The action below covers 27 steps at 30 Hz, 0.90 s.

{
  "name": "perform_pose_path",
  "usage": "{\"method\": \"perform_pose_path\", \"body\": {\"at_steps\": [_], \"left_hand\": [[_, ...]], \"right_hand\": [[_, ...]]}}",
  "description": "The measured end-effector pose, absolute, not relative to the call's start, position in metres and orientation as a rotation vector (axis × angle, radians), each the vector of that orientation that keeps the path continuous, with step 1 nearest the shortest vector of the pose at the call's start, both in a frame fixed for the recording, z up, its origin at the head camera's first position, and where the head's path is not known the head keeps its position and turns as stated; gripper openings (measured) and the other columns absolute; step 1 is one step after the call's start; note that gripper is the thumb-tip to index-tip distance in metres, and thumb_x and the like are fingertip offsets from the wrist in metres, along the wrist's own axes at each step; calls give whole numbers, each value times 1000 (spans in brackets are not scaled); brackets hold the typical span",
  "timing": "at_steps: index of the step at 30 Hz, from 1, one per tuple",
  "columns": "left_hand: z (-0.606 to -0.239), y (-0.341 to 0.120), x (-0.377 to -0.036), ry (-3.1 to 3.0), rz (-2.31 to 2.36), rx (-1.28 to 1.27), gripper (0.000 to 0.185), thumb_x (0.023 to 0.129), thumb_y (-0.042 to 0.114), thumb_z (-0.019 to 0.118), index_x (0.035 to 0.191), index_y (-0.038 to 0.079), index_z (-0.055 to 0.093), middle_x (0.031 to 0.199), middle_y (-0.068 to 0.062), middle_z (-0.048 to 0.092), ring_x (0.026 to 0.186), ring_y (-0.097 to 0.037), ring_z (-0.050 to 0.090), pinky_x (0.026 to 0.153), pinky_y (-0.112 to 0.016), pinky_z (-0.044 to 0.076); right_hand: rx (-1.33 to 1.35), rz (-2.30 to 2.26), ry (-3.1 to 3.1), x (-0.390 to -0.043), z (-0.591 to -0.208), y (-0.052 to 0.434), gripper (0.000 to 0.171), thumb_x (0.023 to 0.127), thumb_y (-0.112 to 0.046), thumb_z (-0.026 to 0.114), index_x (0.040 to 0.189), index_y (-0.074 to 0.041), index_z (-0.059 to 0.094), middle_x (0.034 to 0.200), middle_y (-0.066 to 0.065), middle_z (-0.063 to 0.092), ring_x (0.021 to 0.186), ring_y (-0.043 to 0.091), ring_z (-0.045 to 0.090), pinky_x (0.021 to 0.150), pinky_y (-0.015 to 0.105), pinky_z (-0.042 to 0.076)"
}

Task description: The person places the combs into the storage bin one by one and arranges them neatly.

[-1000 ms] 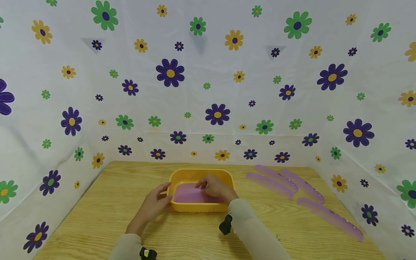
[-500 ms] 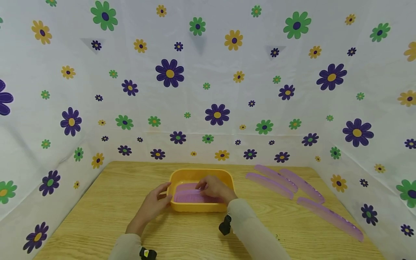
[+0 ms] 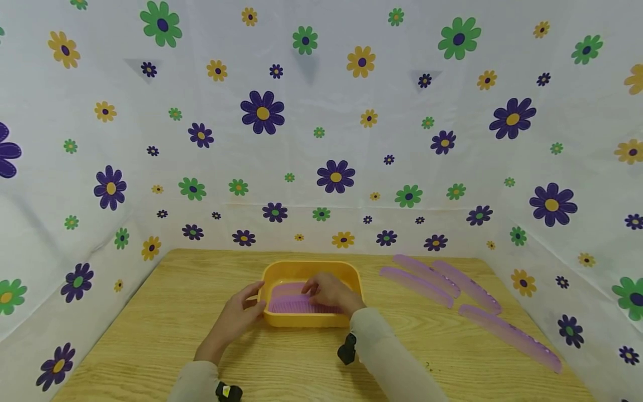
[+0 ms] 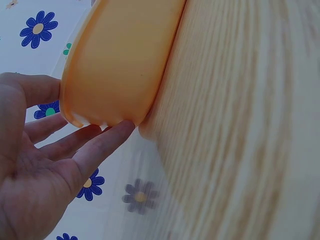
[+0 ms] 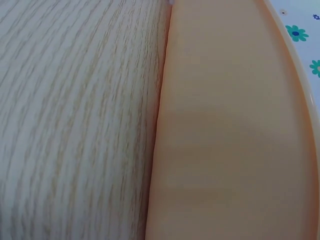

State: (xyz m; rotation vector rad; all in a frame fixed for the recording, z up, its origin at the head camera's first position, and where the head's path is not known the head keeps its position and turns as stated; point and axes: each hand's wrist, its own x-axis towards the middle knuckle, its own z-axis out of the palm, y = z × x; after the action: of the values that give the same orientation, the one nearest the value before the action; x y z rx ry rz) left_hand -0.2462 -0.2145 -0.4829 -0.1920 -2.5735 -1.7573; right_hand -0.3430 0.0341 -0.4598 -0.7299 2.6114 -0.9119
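A yellow-orange plastic tray (image 3: pixel 306 320) stands on the wooden table, with purple combs (image 3: pixel 293 306) lying flat inside it. My right hand (image 3: pixel 332 293) reaches over the front wall into the tray, its curled fingers and thumb pinching at a comb's upper edge. That hand covers the combs' right part. At the tray's left end is my left hand (image 3: pixel 238 315), its fingers spread and fairly straight. In the left wrist view, the left fingertips (image 4: pixel 127 126) touch the tray's outer wall (image 4: pixel 120 55). The right wrist view shows just the tray's side (image 5: pixel 225 125) and tabletop; the right hand is out of it.
Several more purple combs (image 3: pixel 512 338) lie at an angle on the table's right side, some close together. Small dark specks (image 3: pixel 432 367) are on the tabletop (image 3: pixel 291 363) near the right forearm. A flower-printed white sheet (image 3: pixel 321 151) encloses the back and sides.
The right hand shifts very slightly within the tray. The left hand, the tray and the loose combs stay where they are.
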Motion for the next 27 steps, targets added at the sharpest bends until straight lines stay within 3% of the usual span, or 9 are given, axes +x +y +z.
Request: {"method": "perform_pose_path", "body": {"at_steps": [27], "left_hand": [[-484, -214, -248, -2596, -1727, -146, 54, 105, 11, 58, 156, 3, 40, 156, -27, 45, 135, -44, 55, 96, -35, 62]], "right_hand": [[-794, -930, 2633, -346, -446, 44, 18, 96, -6, 69, 113, -6, 76, 111, 13, 72, 99, 23, 64, 97, 44, 58]]}}
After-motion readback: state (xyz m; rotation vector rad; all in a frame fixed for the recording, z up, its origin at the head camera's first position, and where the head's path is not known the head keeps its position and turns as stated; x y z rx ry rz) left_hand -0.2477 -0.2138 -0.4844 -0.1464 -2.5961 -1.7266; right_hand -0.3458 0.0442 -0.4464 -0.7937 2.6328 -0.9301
